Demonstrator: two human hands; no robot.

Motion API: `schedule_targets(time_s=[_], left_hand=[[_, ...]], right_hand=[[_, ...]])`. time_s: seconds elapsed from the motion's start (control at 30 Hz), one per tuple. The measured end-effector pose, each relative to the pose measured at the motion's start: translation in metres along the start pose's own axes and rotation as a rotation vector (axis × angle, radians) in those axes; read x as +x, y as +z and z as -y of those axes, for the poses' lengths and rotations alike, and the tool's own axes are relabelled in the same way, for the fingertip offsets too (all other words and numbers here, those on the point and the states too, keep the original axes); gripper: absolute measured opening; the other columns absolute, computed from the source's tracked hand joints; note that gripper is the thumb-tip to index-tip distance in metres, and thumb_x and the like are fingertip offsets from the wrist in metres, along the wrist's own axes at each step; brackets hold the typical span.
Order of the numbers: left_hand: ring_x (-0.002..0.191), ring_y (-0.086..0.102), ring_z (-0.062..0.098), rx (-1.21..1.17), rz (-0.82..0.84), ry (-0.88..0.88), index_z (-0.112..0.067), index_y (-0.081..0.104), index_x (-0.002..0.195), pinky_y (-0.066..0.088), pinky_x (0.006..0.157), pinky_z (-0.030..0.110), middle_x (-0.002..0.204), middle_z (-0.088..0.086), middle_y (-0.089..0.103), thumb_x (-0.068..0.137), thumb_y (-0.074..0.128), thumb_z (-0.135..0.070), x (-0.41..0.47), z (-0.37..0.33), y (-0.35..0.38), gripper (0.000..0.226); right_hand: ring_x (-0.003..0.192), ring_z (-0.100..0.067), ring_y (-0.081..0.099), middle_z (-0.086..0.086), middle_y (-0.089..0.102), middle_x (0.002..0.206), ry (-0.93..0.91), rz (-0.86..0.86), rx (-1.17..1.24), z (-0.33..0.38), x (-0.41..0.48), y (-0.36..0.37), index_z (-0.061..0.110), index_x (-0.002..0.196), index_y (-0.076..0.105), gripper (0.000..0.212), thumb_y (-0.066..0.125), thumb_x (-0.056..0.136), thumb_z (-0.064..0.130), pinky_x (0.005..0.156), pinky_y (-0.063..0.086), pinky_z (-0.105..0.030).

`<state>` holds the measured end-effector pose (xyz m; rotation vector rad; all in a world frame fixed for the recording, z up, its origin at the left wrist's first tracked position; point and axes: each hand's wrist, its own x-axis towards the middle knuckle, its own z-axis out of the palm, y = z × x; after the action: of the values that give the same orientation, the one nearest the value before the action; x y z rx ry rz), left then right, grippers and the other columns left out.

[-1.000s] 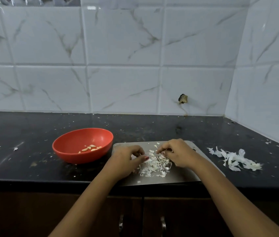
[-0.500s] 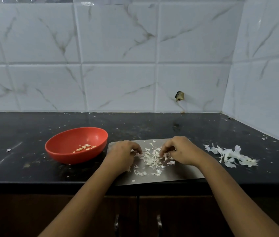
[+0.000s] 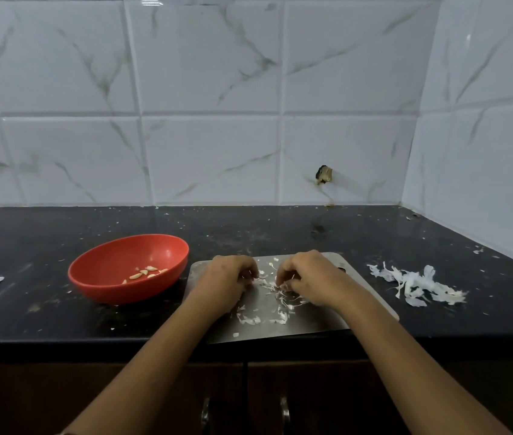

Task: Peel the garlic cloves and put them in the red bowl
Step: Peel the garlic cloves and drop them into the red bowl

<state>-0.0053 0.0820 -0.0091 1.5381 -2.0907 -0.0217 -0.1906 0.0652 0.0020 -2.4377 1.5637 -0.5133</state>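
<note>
picking papery skins (image 3: 275, 296) on steel board (image 3: 318, 324)

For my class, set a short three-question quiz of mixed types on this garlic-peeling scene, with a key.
1. True or false: the round red plastic bowl already holds some peeled pale garlic cloves.
2. On which side of the flat grey metal board does the large heap of white papery garlic skins lie?
3. Where are the left hand and right hand? A. in the bowl B. over the board C. on the wall tiles

Key: 1 true; 2 right side; 3 B
</note>
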Motion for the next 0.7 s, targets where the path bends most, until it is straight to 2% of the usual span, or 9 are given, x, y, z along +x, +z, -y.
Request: schedule_targets(time_s=[0.1,0.17,0.23,0.3,0.33,0.43,0.53,0.63,0.7], left_hand=[[0.094,0.062,0.008,0.030,-0.006,-0.047,-0.030,0.070,0.100,0.040,0.071,0.013,0.099,-0.009,0.071,0.092,0.058,-0.012,0.001,0.005,0.002,0.024],[0.098,0.060,0.012,0.039,-0.009,-0.035,-0.031,0.070,0.101,0.040,0.077,0.022,0.100,-0.007,0.069,0.094,0.056,-0.019,0.001,0.007,0.005,0.020],[0.099,0.057,0.016,0.056,-0.022,-0.037,-0.032,0.068,0.106,0.044,0.081,0.029,0.100,-0.003,0.064,0.097,0.051,-0.027,0.001,0.008,0.005,0.020],[0.098,0.055,0.018,0.081,-0.032,-0.060,-0.032,0.066,0.106,0.047,0.083,0.036,0.096,-0.002,0.060,0.098,0.047,-0.036,0.002,0.009,0.006,0.021],[0.098,0.055,0.019,0.096,-0.029,-0.073,-0.031,0.066,0.104,0.047,0.082,0.037,0.093,-0.001,0.061,0.098,0.045,-0.041,0.004,0.009,0.007,0.024],[0.097,0.054,0.020,0.118,-0.042,-0.109,-0.027,0.067,0.092,0.047,0.080,0.038,0.087,0.001,0.062,0.095,0.044,-0.052,0.007,0.004,0.009,0.035],[0.102,0.051,0.016,0.120,-0.106,-0.135,-0.026,0.068,0.091,0.043,0.081,0.033,0.090,-0.003,0.058,0.091,0.055,-0.051,0.007,-0.001,0.011,0.028],[0.108,0.050,0.012,0.094,-0.133,-0.111,-0.027,0.067,0.097,0.032,0.076,0.026,0.095,-0.007,0.059,0.090,0.061,-0.039,0.003,-0.003,0.011,0.015],[0.109,0.051,0.009,0.121,-0.142,-0.060,-0.030,0.066,0.103,0.026,0.072,0.024,0.103,-0.011,0.064,0.093,0.057,-0.032,0.002,-0.005,0.011,0.014]], right_hand=[[0.086,-0.015,0.066,0.001,0.070,0.097,-0.005,0.009,-0.029,-0.001,0.002,-0.001,0.017,0.094,0.073,0.022,0.059,0.089,0.001,0.082,0.056,-0.035],[0.086,-0.014,0.066,0.002,0.069,0.096,0.003,0.026,0.018,-0.004,0.002,-0.004,0.016,0.092,0.073,0.022,0.059,0.089,-0.001,0.082,0.056,-0.031],[0.078,-0.011,0.064,0.002,0.068,0.097,0.022,0.005,0.022,-0.009,0.004,-0.010,0.018,0.091,0.073,0.024,0.057,0.092,0.000,0.074,0.054,-0.027],[0.068,-0.009,0.060,0.002,0.066,0.098,0.036,-0.070,0.003,-0.012,0.011,-0.014,0.020,0.093,0.072,0.028,0.050,0.095,0.003,0.067,0.052,-0.027],[0.070,-0.011,0.062,0.002,0.067,0.101,0.035,-0.098,0.011,-0.012,0.017,-0.015,0.020,0.095,0.072,0.028,0.049,0.096,0.004,0.070,0.054,-0.029],[0.084,-0.014,0.065,-0.004,0.067,0.116,0.024,-0.063,0.025,-0.006,0.032,-0.011,0.021,0.108,0.071,0.028,0.049,0.098,0.007,0.078,0.054,-0.028],[0.077,-0.010,0.060,-0.007,0.062,0.129,0.022,0.021,0.000,0.000,0.039,-0.002,0.022,0.123,0.066,0.038,0.047,0.097,0.002,0.066,0.047,-0.020],[0.098,-0.019,0.065,-0.004,0.063,0.127,0.013,0.054,-0.004,0.001,0.037,0.006,0.026,0.116,0.070,0.048,0.044,0.092,-0.006,0.081,0.054,-0.030],[0.097,-0.018,0.065,-0.003,0.066,0.122,0.013,0.050,0.015,-0.001,0.031,0.006,0.025,0.112,0.072,0.053,0.041,0.088,-0.010,0.085,0.055,-0.031]])
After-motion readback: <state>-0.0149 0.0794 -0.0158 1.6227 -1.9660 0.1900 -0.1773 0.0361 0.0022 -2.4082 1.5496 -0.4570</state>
